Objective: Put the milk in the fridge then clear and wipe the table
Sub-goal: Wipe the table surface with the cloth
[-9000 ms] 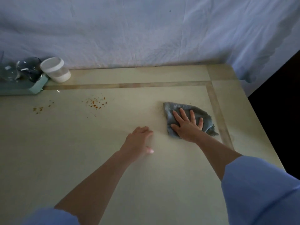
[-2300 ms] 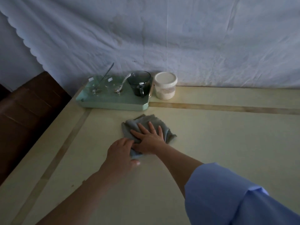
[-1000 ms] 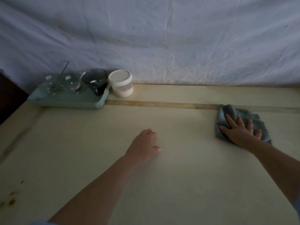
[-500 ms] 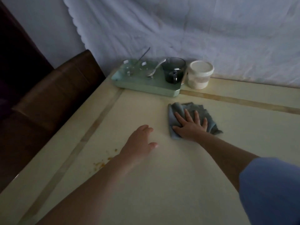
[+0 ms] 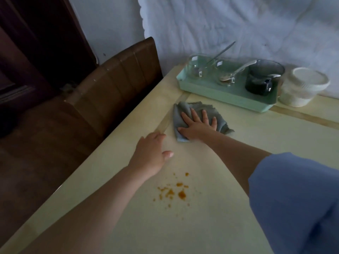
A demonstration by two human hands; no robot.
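My right hand [image 5: 199, 124] lies flat, fingers spread, pressing a grey-blue cloth [image 5: 179, 114] onto the pale yellow table [image 5: 211, 208] near its left edge. My left hand [image 5: 150, 154] rests palm-down on the table just left of and below the cloth, holding nothing. Orange crumbs and a small stain [image 5: 174, 192] lie on the table below my left hand. No milk is in view.
A mint-green tray [image 5: 227, 94] at the back holds two clear glass cups with spoons [image 5: 211, 68] and a dark mug [image 5: 262, 77]. A white lidded tub [image 5: 302, 87] stands right of it. A brown chair [image 5: 113, 85] is at the table's left edge.
My right hand has slid the cloth further left, toward the table's left edge. The view has swung left and down, and the orange crumbs now show below my left hand.
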